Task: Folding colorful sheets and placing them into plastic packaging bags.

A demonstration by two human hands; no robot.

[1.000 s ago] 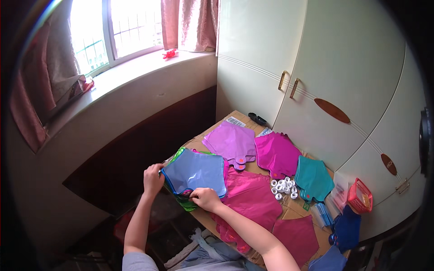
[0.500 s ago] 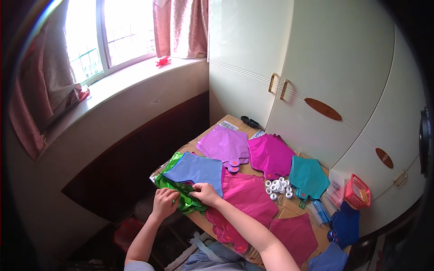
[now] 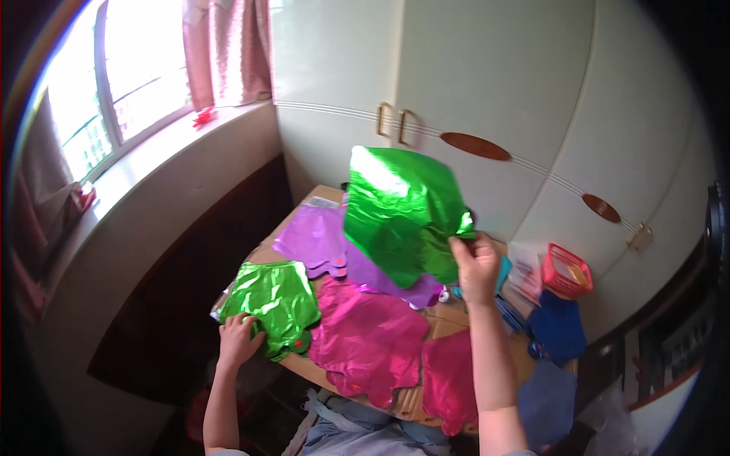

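Green foil (image 3: 403,216) hangs raised over the desk (image 3: 447,321), its lower right corner pinched in the fingers of the right hand (image 3: 479,270). The left hand (image 3: 239,342) touches the near edge of a green pile (image 3: 272,295); whether its fingers grip cannot be told. Pink sheets (image 3: 372,334) lie beside that pile, purple sheets (image 3: 310,237) behind it, a basket (image 3: 559,283) farther right.

Through my feed I pick out glossy metallic green, streaked white, on the raised foil sheet (image 3: 399,216), and more green on the red-dotted, flat-lying foil sheet (image 3: 274,296). I see red-dotted lilac sheets (image 3: 308,235), hot-pink foil sheets (image 3: 369,330), and a cream cabinet (image 3: 494,68) with brown oval inlays (image 3: 475,147).
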